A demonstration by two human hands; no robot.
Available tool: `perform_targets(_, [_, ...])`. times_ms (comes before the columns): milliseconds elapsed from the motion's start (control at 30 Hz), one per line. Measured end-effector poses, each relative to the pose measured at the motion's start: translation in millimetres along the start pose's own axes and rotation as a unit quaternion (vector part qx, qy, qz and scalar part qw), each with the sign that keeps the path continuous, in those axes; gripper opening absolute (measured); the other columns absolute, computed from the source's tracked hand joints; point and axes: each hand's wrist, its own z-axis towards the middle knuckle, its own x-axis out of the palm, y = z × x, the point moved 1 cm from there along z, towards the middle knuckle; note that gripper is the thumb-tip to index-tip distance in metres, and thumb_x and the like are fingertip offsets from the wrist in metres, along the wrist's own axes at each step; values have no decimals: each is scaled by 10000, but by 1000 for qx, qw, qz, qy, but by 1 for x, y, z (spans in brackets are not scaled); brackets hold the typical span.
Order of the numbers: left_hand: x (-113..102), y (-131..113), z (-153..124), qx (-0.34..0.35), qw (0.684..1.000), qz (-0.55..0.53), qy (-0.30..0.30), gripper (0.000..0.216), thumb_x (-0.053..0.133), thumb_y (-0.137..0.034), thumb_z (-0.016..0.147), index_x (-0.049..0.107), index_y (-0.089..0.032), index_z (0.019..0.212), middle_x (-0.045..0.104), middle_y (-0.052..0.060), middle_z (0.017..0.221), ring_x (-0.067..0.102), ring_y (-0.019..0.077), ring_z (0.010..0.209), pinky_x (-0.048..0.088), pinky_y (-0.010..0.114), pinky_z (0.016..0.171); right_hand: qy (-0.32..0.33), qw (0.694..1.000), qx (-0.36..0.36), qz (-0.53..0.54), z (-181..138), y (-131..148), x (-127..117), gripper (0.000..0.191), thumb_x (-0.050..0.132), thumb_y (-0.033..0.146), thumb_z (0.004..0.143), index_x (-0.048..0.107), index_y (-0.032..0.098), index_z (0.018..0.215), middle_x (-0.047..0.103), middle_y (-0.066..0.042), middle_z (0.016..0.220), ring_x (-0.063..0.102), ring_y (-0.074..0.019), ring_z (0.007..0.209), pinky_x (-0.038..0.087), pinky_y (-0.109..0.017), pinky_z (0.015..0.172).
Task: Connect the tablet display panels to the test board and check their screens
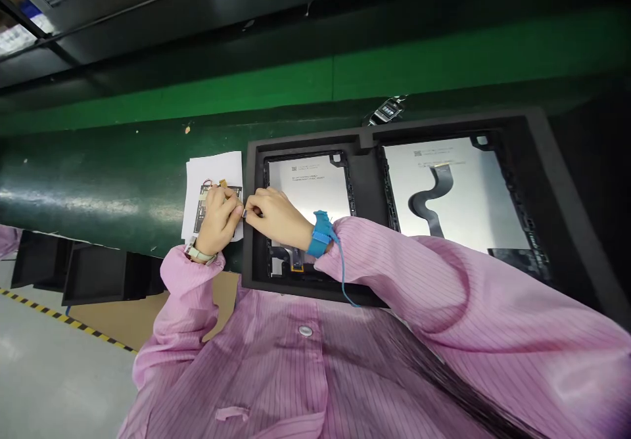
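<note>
On a stack of white paper (190, 199) lies a flat black part with white print, like a battery pack (200, 214), with thin red wires and a gold tab (223, 183) at its top. My left hand (217, 219) curls over this part, fingers closed, hiding most of it. Just to the right, my right hand (280, 219) has its thumb and forefinger pinched by the left fingertips. A tiny piece shows between the two hands, too small to name. Under my right forearm sits a silver display panel (310, 186) in a black foam tray (365, 183).
A second silver panel (468, 196) with a dark ribbon cable (419, 204) occupies the tray's right compartment. Behind the tray lies a small device with a screen (387, 110). A blue wrist strap (321, 234) trails its cord over the tray's front edge. Black bins (98, 275) stand below left.
</note>
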Motion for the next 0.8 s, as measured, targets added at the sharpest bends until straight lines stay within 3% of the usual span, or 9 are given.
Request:
perform_targets(100, [3,1,1,14,1000,-14,-13,379,347,-427,1087,561,-222,851,578,69,973,495,246,960,408,484,1037,-14,1000,8,14,1,-4,2,226,482,211,989,656,177,850,642,-63,928,537,-217,950,384,-337,882])
perform_targets(267, [4,2,3,20,999,-19,-34,367,371,-408,1083,563,-220,834,578,71,947,483,254,940,410,449,922,-25,999,4,45,2,-8,3,210,497,210,995,670,188,878,635,-44,899,530,-204,932,371,-322,885])
perform_targets(467, [0,-1,5,29,999,-21,-35,359,377,-393,1083,562,-229,822,578,57,934,495,244,951,385,485,1034,-17,997,-9,80,5,-11,0,209,534,209,999,683,179,855,630,-30,851,540,-178,867,393,-307,863])
perform_targets(567, [1,7,8,-6,998,-41,-47,377,414,-445,1066,583,-234,803,591,58,937,520,252,973,403,486,1041,-10,995,-14,94,3,-9,-7,210,561,183,985,679,168,811,657,-30,853,558,-158,836,409,-293,846])
perform_targets(667, [3,21,7,-138,975,-68,-159,305,460,-448,1039,649,-241,921,606,85,1084,549,275,1139,405,487,1099,-10,994,-8,107,-2,-14,-23,177,582,133,949,692,164,815,707,-32,879,609,-147,838,436,-276,824])
perform_targets(733, [3,21,2,-232,924,-84,-291,258,475,-402,1024,635,-254,1161,561,104,1283,509,276,1301,362,490,1184,-32,993,7,110,-8,-25,-39,196,533,133,962,708,159,879,736,-52,947,641,-160,888,458,-285,849])
perform_targets(800, [3,4,-5,-237,886,-99,-387,360,498,-351,1010,524,-279,1362,466,104,1447,449,261,1413,340,481,1235,-79,991,32,100,-13,-42,-57,251,464,163,990,713,137,985,737,-106,1073,643,-211,1013,461,-343,939])
